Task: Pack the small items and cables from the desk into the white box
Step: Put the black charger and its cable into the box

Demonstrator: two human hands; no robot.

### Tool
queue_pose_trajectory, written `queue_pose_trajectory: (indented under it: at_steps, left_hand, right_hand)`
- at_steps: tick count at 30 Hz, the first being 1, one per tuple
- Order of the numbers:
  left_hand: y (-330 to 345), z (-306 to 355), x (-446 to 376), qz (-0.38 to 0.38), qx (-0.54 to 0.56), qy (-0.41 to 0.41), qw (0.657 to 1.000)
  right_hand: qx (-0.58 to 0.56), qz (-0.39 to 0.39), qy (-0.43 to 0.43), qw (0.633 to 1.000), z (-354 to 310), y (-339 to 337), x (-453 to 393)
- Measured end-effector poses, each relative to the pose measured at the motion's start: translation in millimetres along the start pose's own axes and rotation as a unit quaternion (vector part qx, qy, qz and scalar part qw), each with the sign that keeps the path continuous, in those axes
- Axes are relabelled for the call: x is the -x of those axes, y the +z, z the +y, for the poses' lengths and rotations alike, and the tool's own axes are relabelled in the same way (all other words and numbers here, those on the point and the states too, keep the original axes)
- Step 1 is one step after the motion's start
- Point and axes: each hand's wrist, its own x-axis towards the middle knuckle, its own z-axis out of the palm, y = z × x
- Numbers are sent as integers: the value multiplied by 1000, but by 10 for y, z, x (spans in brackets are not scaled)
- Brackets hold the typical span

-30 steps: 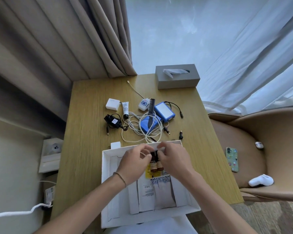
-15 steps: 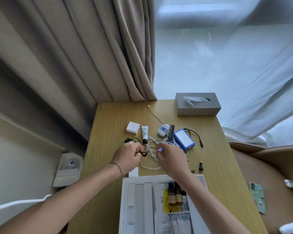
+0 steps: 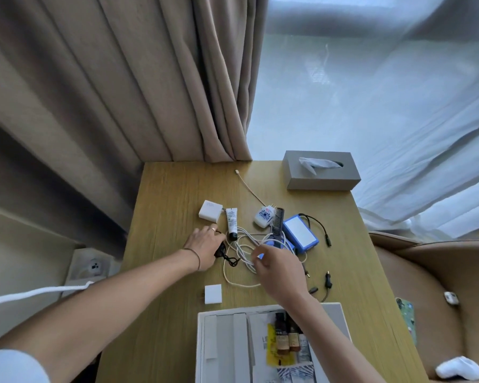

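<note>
The white box [image 3: 202, 344] lies open at the desk's near edge, holding small brown bottles [image 3: 287, 337] and paper packets. My left hand [image 3: 205, 247] rests palm down on a black adapter [image 3: 221, 251] with its thin black cord. My right hand [image 3: 277, 269] pinches a loop of the tangled white cable [image 3: 241, 247]. Behind the cable lie a white tube [image 3: 232, 223], a white square charger [image 3: 210, 210], a patterned plug [image 3: 263, 216], a black comb [image 3: 277, 223] and a blue battery pack [image 3: 299, 233]. A small white cube [image 3: 213, 294] sits before the box.
A grey tissue box [image 3: 321, 170] stands at the desk's back right. Loose black connector leads [image 3: 327, 283] lie right of my right hand. A beige armchair [image 3: 437, 294] at the right holds a phone [image 3: 407, 316] and small white items. Curtains hang behind the desk.
Both hands left the bottles in the box and reached forward to the cable pile. The left hand settled on the black adapter and the right took hold of the white cable. The view tilted up.
</note>
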Motion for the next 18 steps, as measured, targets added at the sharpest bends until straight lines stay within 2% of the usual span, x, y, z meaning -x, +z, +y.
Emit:
queue_pose_trajectory:
  at_steps: [5, 8, 10, 12, 15, 18]
  left_hand:
    - [60, -41, -141, 2, 52, -18, 998]
    - [71, -80, -132, 27, 187, -73, 979]
    - [43, -86, -83, 47, 294, -113, 948]
    - [-8, -64, -1, 62, 423, -139, 893]
    - [-165, 30, 210, 78, 604, -169, 775]
    - [-375, 170, 485, 72, 720, -171, 668]
  right_hand:
    - [-24, 11, 16, 1000, 51, 20, 67]
    - [-42, 13, 31, 999, 85, 27, 104]
    - [-55, 11, 31, 998, 92, 36, 124]
    - [-77, 5, 35, 996, 86, 42, 143]
    - [-129, -7, 41, 991, 69, 67, 181]
    - [-198, -39, 51, 978, 19, 90, 213]
